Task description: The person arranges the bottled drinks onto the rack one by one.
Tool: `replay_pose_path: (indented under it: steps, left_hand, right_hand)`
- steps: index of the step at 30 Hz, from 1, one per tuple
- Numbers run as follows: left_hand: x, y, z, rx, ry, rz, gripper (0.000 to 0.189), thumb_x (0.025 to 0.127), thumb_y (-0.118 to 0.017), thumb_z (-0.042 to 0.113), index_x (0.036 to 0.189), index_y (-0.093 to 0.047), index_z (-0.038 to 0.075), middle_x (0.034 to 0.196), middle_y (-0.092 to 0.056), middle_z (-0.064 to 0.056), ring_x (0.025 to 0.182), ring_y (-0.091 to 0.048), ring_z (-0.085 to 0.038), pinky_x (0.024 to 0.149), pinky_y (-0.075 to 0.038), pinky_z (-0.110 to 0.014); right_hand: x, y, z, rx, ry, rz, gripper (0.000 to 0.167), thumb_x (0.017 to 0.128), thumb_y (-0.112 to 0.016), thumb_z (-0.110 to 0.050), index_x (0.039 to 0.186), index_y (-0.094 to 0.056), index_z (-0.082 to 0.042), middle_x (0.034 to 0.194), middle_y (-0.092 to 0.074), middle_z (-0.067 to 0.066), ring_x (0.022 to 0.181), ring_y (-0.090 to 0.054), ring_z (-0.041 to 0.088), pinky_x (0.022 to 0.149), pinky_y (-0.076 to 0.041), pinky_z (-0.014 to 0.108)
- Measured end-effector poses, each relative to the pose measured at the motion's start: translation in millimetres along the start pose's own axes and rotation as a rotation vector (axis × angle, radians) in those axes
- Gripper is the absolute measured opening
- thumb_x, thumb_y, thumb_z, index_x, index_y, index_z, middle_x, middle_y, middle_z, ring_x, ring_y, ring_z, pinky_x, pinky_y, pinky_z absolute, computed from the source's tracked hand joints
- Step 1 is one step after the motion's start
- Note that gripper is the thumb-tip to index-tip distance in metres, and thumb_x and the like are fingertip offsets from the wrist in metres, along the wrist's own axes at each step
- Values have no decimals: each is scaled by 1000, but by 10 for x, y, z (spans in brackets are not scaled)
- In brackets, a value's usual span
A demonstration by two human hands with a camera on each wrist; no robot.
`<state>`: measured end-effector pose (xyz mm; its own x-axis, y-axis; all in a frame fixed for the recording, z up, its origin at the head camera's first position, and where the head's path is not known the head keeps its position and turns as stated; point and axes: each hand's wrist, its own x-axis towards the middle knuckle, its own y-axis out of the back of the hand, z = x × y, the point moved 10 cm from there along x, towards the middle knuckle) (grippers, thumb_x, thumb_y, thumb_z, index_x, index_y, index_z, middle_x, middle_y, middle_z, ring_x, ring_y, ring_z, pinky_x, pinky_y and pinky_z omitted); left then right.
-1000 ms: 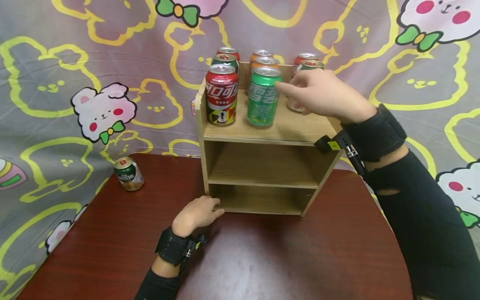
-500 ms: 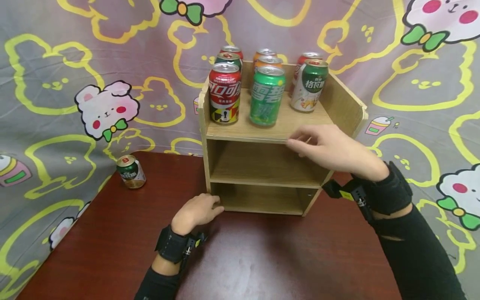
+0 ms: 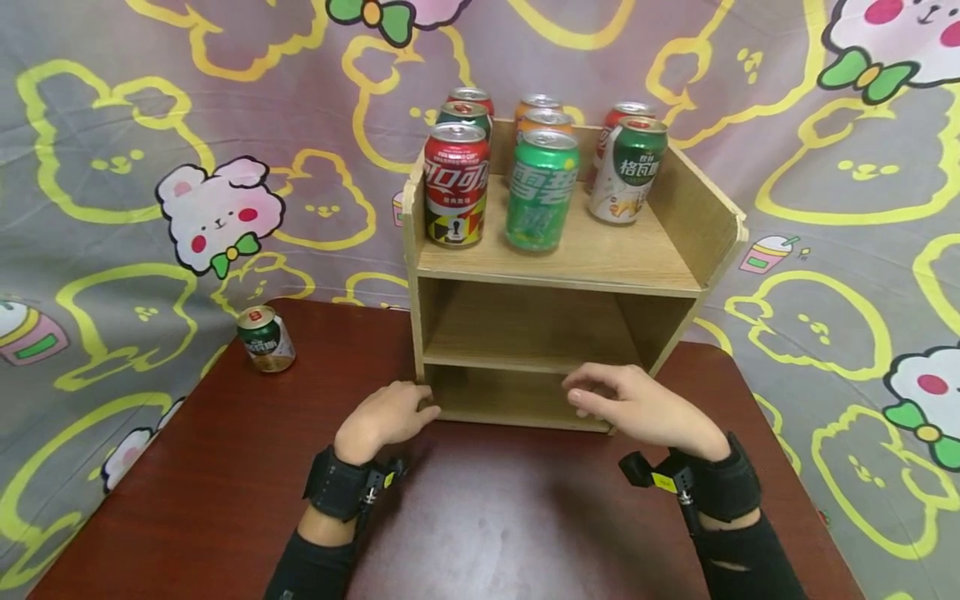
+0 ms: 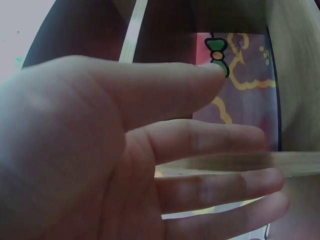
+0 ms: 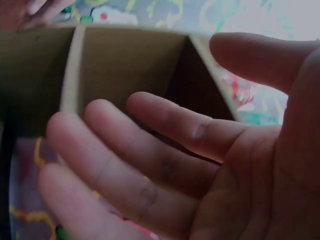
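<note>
A small wooden shelf unit (image 3: 637,258) carries drink cans on its top board. In front stand a red cola can (image 3: 456,200) at the left and a green Sprite can (image 3: 542,200) in the middle. A green-and-white can (image 3: 626,179) sits farther back on the right. My left hand (image 3: 384,421) is at the unit's lower left front edge; its fingers extend in the left wrist view and hold nothing. My right hand (image 3: 641,408) hovers before the lower compartment, relaxed, and in the right wrist view the palm (image 5: 250,175) is bare.
Partly hidden behind the front cans are a dark green can (image 3: 465,112), orange cans (image 3: 547,119) and red cans (image 3: 630,108). A shorter green can (image 3: 266,340) stands on the dark red table (image 3: 300,450), far left. A patterned cloth (image 3: 322,183) hangs behind.
My right hand has left the green-and-white can and come down from the top board to the unit's lower front, uncovering that can. The left hand has stayed nearly in place.
</note>
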<state>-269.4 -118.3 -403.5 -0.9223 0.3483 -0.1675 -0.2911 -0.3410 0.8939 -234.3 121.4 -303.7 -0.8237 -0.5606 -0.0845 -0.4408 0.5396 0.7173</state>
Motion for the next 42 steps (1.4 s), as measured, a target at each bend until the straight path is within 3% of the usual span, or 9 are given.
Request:
replay_pose_path:
  steps: [8,16,24,29,35,42]
  left_hand:
    - [-17,44,-73,-14,9,-16,41,96,-55,28,126,-59,0,122,-59,-16,112,-55,-33,91,-45,-46]
    - [-30,106,-121,-13,6,-9,30,96,-55,22,114,-65,0,109,-63,-14,97,-60,-28,80,-49,-43]
    - [-39,184,-325,-44,37,-9,39,97,-52,21,124,-57,-6,123,-57,-22,110,-55,-36,89,-45,-49]
    - [-65,226,-498,-56,82,11,42,97,-52,23,126,-55,-6,122,-57,-23,110,-55,-38,88,-45,-51]
    - [-100,300,-727,-38,136,88,43,96,-53,22,127,-53,-8,123,-55,-26,113,-52,-43,89,-43,-55]
    - [-9,612,-952,55,136,246,42,96,-54,22,127,-53,-6,119,-55,-29,107,-53,-45,86,-44,-57]
  right_hand:
    - [55,-250,434,-140,-105,49,42,95,-51,-45,118,-60,-10,97,-63,-5,89,-60,11,74,-49,33]
    - [-41,-325,679,-33,-136,75,46,96,-51,-42,124,-57,-6,108,-63,2,97,-61,21,77,-50,35]
    - [-48,-299,779,-38,-131,98,45,97,-50,-40,124,-56,-4,108,-64,4,98,-61,22,77,-50,37]
    - [-23,-345,826,-37,-144,77,45,97,-52,-40,123,-57,-3,107,-64,4,96,-61,21,76,-50,37]
    - [36,-425,868,-75,-149,57,46,96,-52,-40,121,-59,-2,109,-64,5,97,-61,21,78,-50,40]
    - [82,-474,913,-105,-151,45,47,97,-51,-42,123,-58,-3,114,-62,8,101,-60,24,82,-49,43]
